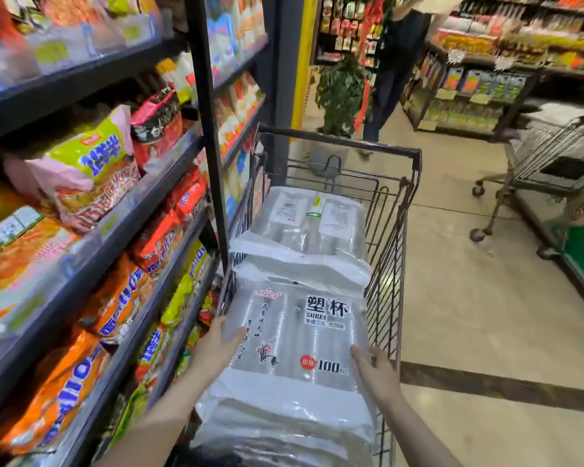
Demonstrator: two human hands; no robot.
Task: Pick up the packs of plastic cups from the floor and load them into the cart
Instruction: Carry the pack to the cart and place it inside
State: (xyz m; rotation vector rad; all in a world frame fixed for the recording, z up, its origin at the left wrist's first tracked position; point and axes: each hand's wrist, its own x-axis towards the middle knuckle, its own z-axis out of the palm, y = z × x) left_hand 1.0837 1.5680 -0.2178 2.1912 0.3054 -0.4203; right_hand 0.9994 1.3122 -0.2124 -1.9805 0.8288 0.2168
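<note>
A wire shopping cart (390, 264) stands in front of me, filled with clear packs of plastic cups. The nearest pack (297, 335), with black print and a red "100" mark, lies on top of the pile at the cart's near end. My left hand (216, 348) holds its left edge, thumb on top. My right hand (373, 367) holds its right edge, a ring on one finger. Another pack (304, 224) with white labels lies at the cart's far end. More packs (277, 429) are stacked under the near one.
Dark shelves (122, 210) packed with snack bags run close along the cart's left side. A second empty cart (550, 163) stands at the right. A person (395, 69) walks ahead past a potted plant (339, 92). Tiled floor (479, 315) lies to the right.
</note>
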